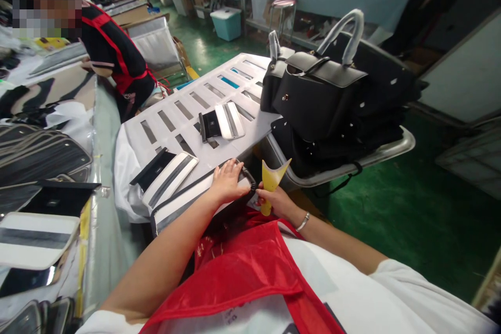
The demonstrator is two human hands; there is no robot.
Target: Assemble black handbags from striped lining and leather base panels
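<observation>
My left hand (228, 181) lies flat, fingers spread, on a black-and-white bag panel (183, 199) at the near edge of a white slotted table (183, 115). My right hand (276, 199) is closed round a yellow plastic scraper (272, 181), held upright just right of the panel's black corner. Two more black-and-white panels lie on the table: one (166, 176) left of my left hand, another (223, 122) farther back.
Finished black handbags (319, 91) are piled on a metal cart (395, 148) to the right. Another person in black with red straps (113, 57) bends over at the far left. Stacked panels (39, 156) cover a bench on the left. Green floor lies right.
</observation>
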